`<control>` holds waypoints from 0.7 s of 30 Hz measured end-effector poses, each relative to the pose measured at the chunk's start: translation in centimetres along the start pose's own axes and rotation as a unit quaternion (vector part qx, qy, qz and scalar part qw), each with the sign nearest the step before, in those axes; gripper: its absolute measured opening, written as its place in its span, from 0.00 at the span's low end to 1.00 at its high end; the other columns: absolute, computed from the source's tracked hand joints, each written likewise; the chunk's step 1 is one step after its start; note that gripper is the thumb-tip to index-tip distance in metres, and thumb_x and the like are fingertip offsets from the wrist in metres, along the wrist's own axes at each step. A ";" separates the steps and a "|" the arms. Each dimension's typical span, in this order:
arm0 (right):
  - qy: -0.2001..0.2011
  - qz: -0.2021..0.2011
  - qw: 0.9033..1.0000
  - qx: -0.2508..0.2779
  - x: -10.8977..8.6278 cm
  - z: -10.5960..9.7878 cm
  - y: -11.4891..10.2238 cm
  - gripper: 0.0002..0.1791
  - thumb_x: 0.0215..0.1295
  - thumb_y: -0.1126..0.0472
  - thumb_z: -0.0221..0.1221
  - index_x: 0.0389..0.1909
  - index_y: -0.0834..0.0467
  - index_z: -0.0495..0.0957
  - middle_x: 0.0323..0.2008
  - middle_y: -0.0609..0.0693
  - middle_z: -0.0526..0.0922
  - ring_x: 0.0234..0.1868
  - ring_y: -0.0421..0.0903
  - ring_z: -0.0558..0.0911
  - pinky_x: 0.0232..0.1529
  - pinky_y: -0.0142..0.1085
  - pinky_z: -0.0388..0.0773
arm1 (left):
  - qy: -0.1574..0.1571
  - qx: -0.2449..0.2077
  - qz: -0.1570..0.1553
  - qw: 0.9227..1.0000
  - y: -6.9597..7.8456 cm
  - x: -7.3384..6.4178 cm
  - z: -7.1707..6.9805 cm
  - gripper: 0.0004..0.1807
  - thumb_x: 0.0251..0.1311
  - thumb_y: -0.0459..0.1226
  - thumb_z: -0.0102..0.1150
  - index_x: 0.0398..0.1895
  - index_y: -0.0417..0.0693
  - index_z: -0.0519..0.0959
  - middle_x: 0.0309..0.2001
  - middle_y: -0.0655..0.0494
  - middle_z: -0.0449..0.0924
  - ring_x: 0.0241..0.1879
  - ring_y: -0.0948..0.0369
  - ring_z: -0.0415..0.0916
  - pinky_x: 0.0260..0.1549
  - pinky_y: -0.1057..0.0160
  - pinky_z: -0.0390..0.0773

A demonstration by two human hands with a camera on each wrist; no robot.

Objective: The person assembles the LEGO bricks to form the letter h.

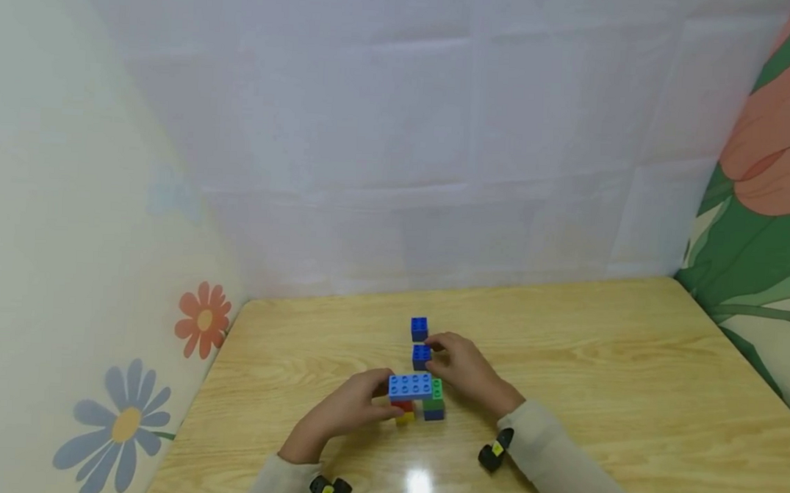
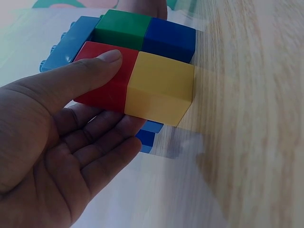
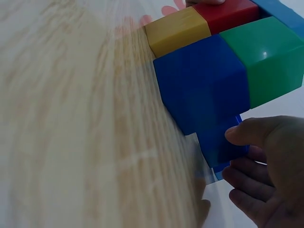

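Note:
My left hand (image 1: pixel 355 403) grips the red block (image 2: pixel 107 76) of a small toy-brick structure, thumb on its near side and fingers behind. Under the red block sits a yellow block (image 2: pixel 159 88). Beside them a green block (image 3: pixel 263 59) rests on a dark blue block (image 3: pixel 202 80). A light blue eight-stud brick (image 1: pixel 410 386) bridges the top of both columns. Just behind the structure, my right hand (image 1: pixel 469 371) pinches a small blue block (image 1: pixel 421 356) at its right end, with thumb in front and index finger behind; the contact is partly hidden.
Another small blue block (image 1: pixel 419 328) stands farther back on the wooden table (image 1: pixel 595 373). A white cloth (image 1: pixel 405 166) hangs behind the table, and a flower-patterned wall (image 1: pixel 129 426) borders the left side.

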State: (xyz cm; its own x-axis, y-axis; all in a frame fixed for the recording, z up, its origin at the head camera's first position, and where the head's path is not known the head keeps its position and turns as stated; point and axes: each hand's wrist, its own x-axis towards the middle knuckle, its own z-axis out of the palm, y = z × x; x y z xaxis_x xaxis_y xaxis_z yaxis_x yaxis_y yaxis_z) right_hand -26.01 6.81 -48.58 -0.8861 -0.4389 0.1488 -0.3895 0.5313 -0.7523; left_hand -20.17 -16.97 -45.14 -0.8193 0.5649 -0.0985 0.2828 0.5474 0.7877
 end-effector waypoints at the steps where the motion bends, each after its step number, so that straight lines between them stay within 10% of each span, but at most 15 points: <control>1: 0.000 0.003 1.000 -0.001 0.0 0.0 0.1 0.21 0.66 0.57 0.63 0.58 0.56 0.75 0.56 0.51 0.77 0.56 0.49 0.77 0.57 0.45 0.76 | 0.000 0.000 0.000 1.000 0.0 0.0 0.0 0.13 0.62 0.43 0.65 0.46 0.52 0.76 0.45 0.64 0.80 0.56 0.55 0.76 0.55 0.63 0.76; 21: 0.055 -0.027 0.998 0.015 -0.5 -1.1 -0.1 0.21 0.66 0.54 0.63 0.57 0.54 0.76 0.53 0.46 0.78 0.54 0.46 0.78 0.55 0.45 0.77 | -0.002 -0.001 0.003 1.000 0.0 0.1 0.0 0.13 0.62 0.44 0.64 0.46 0.52 0.75 0.45 0.64 0.80 0.56 0.56 0.77 0.54 0.63 0.76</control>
State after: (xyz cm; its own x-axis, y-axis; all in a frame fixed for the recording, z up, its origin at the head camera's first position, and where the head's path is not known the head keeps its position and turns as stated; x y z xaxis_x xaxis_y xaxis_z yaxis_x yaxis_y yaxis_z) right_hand -25.76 7.76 -47.87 -0.8866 -0.3840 0.2579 -0.4317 0.4869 -0.7593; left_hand -20.25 -16.95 -45.12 -0.8151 0.5712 -0.0963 0.2873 0.5430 0.7891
